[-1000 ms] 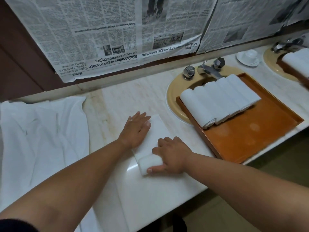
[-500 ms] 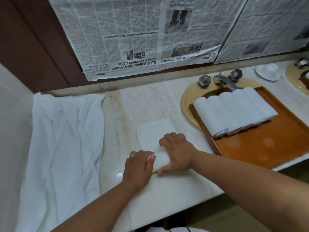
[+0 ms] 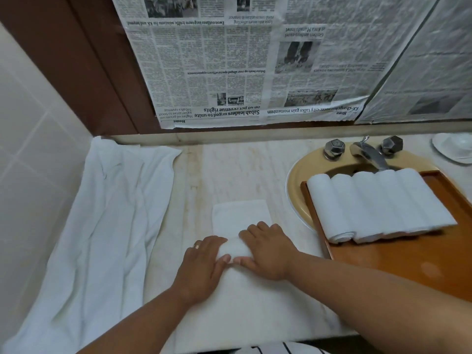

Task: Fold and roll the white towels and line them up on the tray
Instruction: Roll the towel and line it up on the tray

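A small white towel (image 3: 241, 215), folded into a strip, lies on the marble counter with its near end rolled up. My left hand (image 3: 204, 261) and my right hand (image 3: 268, 249) sit side by side on that roll, fingers curled over it and thumbs tucked under its near side. Beyond the hands the flat part of the strip stretches away from me. To the right, an orange-brown tray (image 3: 398, 264) rests across the sink and carries several rolled white towels (image 3: 378, 203) lined up in a row at its far left.
A large white cloth (image 3: 102, 226) is spread over the counter's left side against the tiled wall. The yellow sink (image 3: 301, 180) with a chrome tap (image 3: 367, 154) lies under the tray. A white dish (image 3: 454, 146) is at the far right. Newspaper covers the wall behind.
My left hand came off the flat part of the towel and joined my right hand on the roll. The roll has moved a little away from me along the strip.
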